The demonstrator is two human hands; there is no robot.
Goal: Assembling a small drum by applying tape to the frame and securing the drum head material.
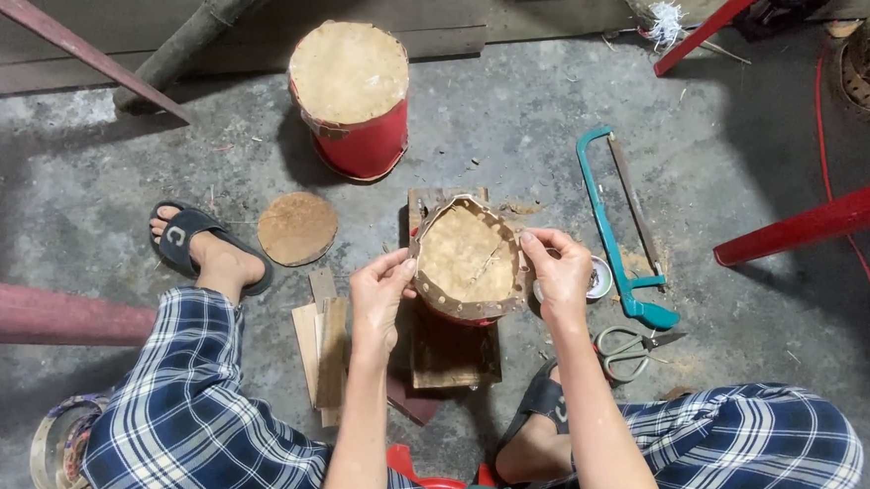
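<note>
So it's a rough grey concrete floor (104,173). Sitting right on it: a red drum (351,100), a round hide disc (297,228), some wood strips (323,345), a wooden board (453,353), a teal hacksaw (615,230), scissors (631,349) and a little white dish (598,278) beside the saw.

both hands (471,277) gripping small drum (470,257) on wooden board (451,353), teal hacksaw (613,235) and scissors (631,348) beside
</note>
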